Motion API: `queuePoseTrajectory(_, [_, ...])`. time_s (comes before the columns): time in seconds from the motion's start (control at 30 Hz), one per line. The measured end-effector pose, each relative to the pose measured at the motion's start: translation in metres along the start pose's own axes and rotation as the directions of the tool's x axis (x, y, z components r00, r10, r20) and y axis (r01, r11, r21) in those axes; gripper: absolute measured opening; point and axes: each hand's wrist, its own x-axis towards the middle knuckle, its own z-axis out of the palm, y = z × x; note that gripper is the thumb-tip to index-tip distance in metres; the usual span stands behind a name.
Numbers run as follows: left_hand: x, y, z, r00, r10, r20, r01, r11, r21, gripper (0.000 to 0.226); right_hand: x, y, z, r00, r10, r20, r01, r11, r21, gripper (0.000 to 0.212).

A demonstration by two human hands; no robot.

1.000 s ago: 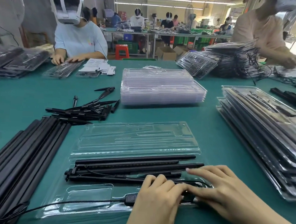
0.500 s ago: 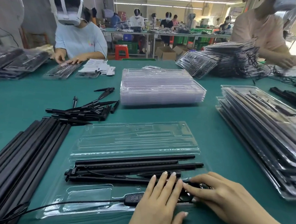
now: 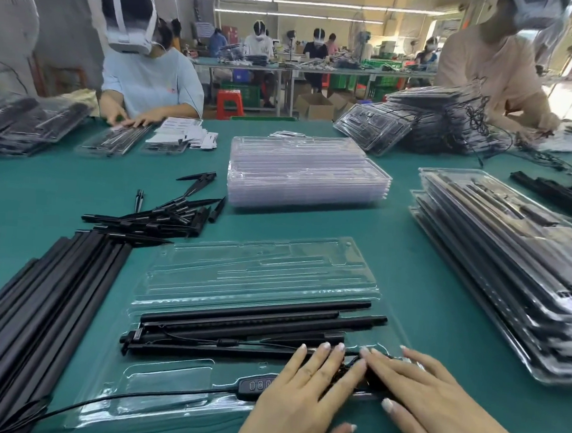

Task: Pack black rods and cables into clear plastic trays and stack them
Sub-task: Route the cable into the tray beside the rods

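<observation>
The coiled part of the thin black cable [image 3: 152,400] is almost fully hidden under both hands, so its shape there is hard to make out; only dark loops show between the fingers. The cable runs out of the frame at the near left corner, and its black inline controller with small buttons [image 3: 256,384] is half covered by the left hand [image 3: 304,394]. Both wrists are cut off by the near edge.

The left hand lies flat, fingers straight and close together, pressing down on the cable; its grip is apart and clamps nothing. The right hand [image 3: 424,398] also lies flat beside it (fingertips nearly meeting those of the left), fingers straight, pressing the same spot.

The open clear plastic clamshell tray [image 3: 257,275] lies on the green desk [image 3: 408,274] in the near middle. Long black rods [image 3: 255,318] sit in its near half, just far of the hands. A stack of filled trays [image 3: 509,263] at the right is blurred.
</observation>
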Motion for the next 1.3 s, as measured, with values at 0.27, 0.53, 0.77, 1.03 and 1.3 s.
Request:
queuePoseTrajectory(0.27, [0.0, -0.001, -0.004, 1.0, 0.017, 0.004, -0.017, 0.999, 0.031, 0.056, 0.011, 0.038, -0.014, 0.967, 0.23, 0.11, -0.234, 0.631, 0.74, 0.036])
queuePoseTrajectory(0.53, [0.0, 0.001, -0.006, 1.0, 0.021, -0.005, -0.021, 1.0, -0.022, 0.062, 0.1, 0.088, 0.021, 0.711, 0.657, 0.253, -0.369, 0.041, 0.928, 0.056])
queuePoseTrajectory(0.77, [0.001, 0.001, -0.01, 0.999, 0.001, 0.042, -0.002, 1.0, 0.012, 0.06, 0.123, 0.088, 0.01, 0.705, 0.692, 0.155, -0.198, -0.018, 0.98, 0.044])
queuePoseTrajectory(1.03, [0.004, 0.007, -0.006, 0.998, -0.023, 0.051, 0.02, 0.998, 0.056, 0.058, 0.092, 0.072, 0.009, 0.78, 0.619, -0.096, -0.342, 0.55, 0.762, 0.04])
queuePoseTrajectory(1.3, [0.0, 0.003, -0.009, 0.998, -0.045, 0.035, 0.045, 0.999, -0.005, 0.058, 0.028, 0.063, 0.014, 0.938, 0.323, -0.124, -0.202, 0.802, 0.562, 0.026])
